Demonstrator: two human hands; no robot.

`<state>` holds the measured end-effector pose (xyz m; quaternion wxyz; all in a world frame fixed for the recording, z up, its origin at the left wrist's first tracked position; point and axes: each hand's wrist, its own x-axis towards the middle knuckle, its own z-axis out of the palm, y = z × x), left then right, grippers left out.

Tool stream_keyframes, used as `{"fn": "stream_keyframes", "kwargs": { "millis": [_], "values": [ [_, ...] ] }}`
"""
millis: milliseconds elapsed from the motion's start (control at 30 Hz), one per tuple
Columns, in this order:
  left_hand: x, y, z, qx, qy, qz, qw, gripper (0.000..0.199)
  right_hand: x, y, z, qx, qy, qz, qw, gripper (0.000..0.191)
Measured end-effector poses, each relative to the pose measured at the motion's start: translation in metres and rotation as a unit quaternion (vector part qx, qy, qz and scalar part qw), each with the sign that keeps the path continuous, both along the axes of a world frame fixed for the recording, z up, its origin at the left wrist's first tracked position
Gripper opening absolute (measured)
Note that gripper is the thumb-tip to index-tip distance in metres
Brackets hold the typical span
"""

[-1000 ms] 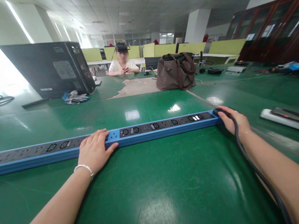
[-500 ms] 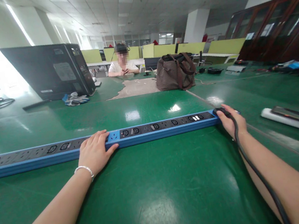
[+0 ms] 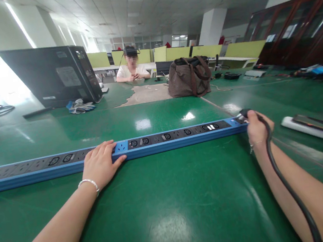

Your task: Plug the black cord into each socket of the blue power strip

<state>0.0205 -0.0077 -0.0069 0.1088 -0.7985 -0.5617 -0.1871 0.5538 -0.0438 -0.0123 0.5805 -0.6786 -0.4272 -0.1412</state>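
Note:
A long blue power strip [image 3: 176, 136] with black sockets lies across the green table. My left hand [image 3: 100, 163], with a bracelet at the wrist, rests over the strip beside a blue socket, thumb on the near side and fingers across the top. At the strip's right end, my right hand [image 3: 257, 127] is closed on a black plug [image 3: 243, 114]. Metal prongs show at the plug's left side, just above the blue end socket. The plug's black cable [image 3: 285, 183] runs down along my right forearm.
Behind the strip are a black computer case [image 3: 56, 76], gloves [image 3: 80, 106] and a brown bag [image 3: 188, 78]. A white bar [image 3: 311, 130] lies on the right of the green table [image 3: 168, 201]. A person [image 3: 132, 70] sits across the table.
My right hand has moved right and slightly up with the plug, so the strip's end socket and the plug's prongs now show. My left hand and the strip have barely shifted.

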Motion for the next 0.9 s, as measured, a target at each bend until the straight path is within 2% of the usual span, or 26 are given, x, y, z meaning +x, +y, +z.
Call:
{"fn": "stream_keyframes", "kwargs": {
  "millis": [33,133,233,333,700,900],
  "values": [
    [0.000,0.000,0.000,-0.001,-0.001,0.000,1.000,0.056,-0.003,-0.001,0.000,0.020,0.024,-0.040,0.999,0.053],
    [0.000,0.000,0.001,-0.003,0.000,0.000,1.000,0.057,-0.018,-0.002,0.002,0.010,0.018,-0.019,1.000,0.041],
    [0.000,0.000,0.001,0.000,0.009,0.001,1.000,0.056,-0.032,-0.003,0.007,-0.035,-0.016,0.016,0.999,0.039],
    [-0.001,0.000,0.001,0.002,0.013,0.004,1.000,0.056,-0.040,-0.004,0.012,-0.080,-0.031,0.022,0.996,0.038],
    [-0.001,0.000,-0.002,0.008,0.005,-0.003,1.000,0.057,-0.046,-0.005,0.016,-0.134,-0.062,-0.008,0.989,0.038],
    [0.000,0.000,-0.001,0.009,0.009,-0.001,1.000,0.057,-0.041,-0.006,0.016,-0.159,-0.069,-0.004,0.985,0.036]
  ]
}}
